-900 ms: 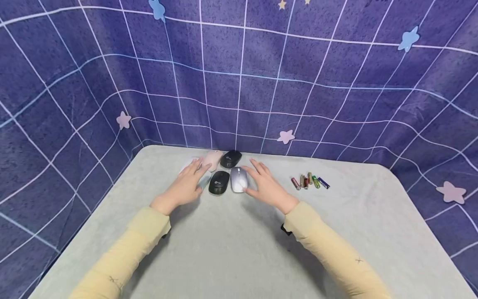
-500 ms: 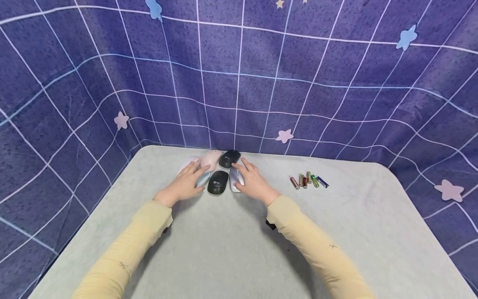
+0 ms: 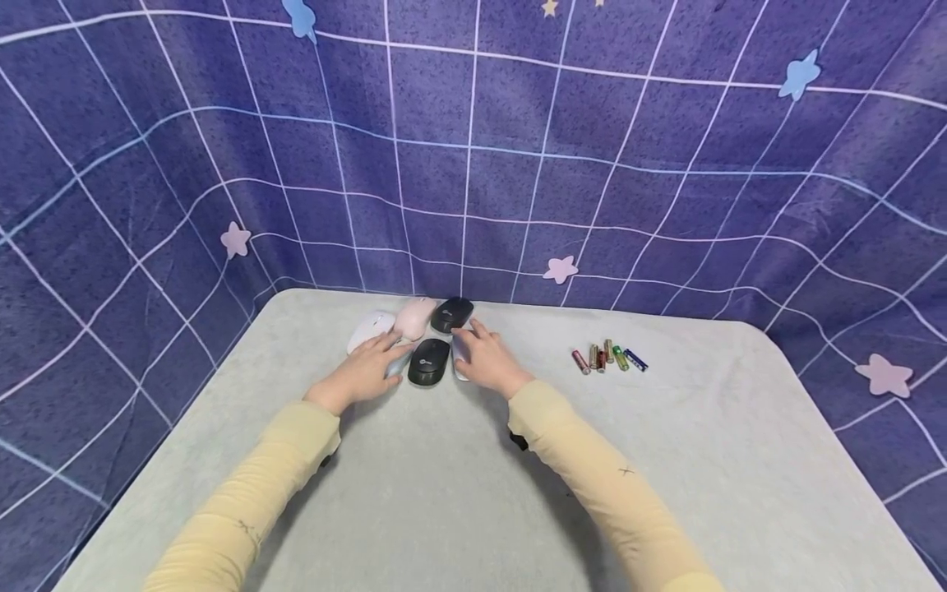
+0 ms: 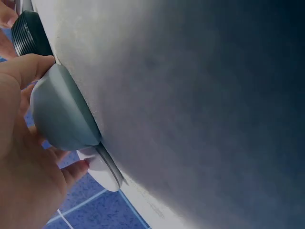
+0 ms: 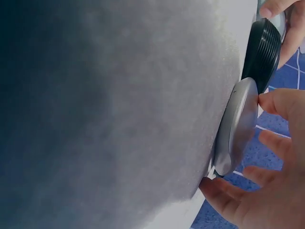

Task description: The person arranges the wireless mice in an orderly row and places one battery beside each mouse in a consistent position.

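Note:
Several computer mice sit clustered at the table's far edge: a white mouse, a pink mouse, a rear black mouse and a front black mouse. My left hand lies over a blue-grey mouse, with the thumb on one side and fingers on the other. My right hand covers a silver mouse, its thumb and fingers closing round the edge. In the head view only a sliver of each held mouse shows.
Several small batteries lie in a loose group to the right of the mice. The grey table is ringed by a purple grid-patterned cloth close behind the mice.
My right hand has slid left from beside the silver mouse onto it, hiding most of it. My left hand has settled lower over the blue-grey mouse.

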